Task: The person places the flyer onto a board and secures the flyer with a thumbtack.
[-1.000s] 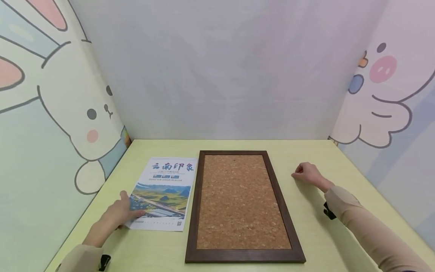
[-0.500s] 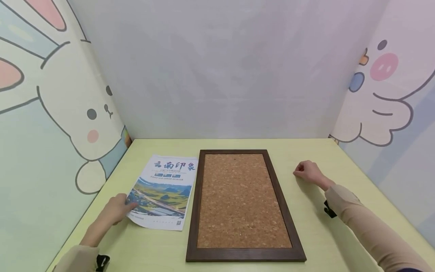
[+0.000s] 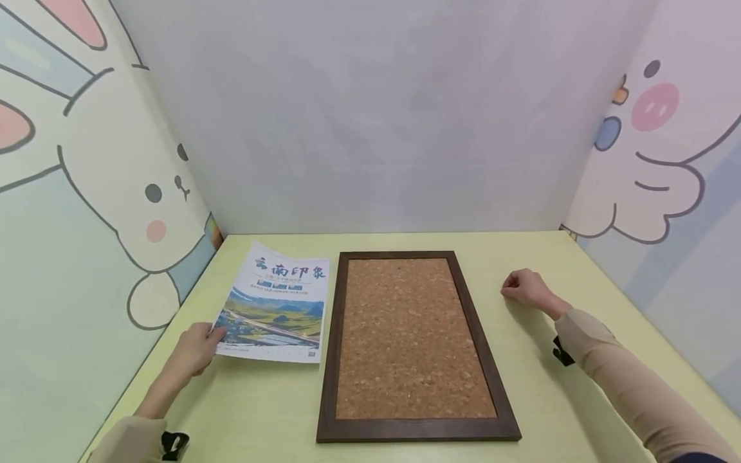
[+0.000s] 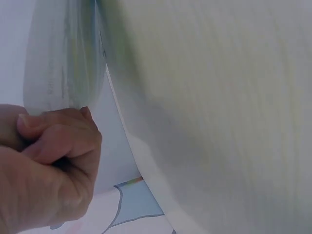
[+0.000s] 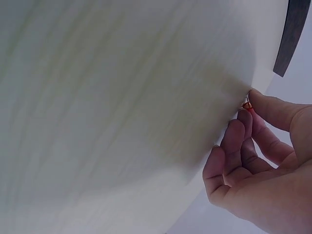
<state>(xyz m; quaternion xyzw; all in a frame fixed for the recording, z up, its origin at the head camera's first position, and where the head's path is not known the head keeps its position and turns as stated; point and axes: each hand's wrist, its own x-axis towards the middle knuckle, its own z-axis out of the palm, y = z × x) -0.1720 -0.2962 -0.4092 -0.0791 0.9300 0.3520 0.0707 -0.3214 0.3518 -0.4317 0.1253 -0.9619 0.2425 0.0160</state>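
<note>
My left hand pinches the lower left edge of a printed paper poster with Chinese lettering and a landscape picture. The sheet is raised off the table and bends slightly; in the left wrist view the poster rises edge-on from the curled fingers. Over on the right, my right hand rests low at the table surface. Its thumb and forefinger pinch a small red pushpin, mostly hidden by the fingertips. A cork board in a dark brown wooden frame lies flat between the hands.
The light yellow-green table meets a plain pale back wall. Side panels with a cartoon rabbit on the left and a cartoon bird on the right enclose it.
The left hand has gone from lying over the poster's lower left corner to pinching its edge, and the poster has come up off the table. The right hand has stayed nearly still.
</note>
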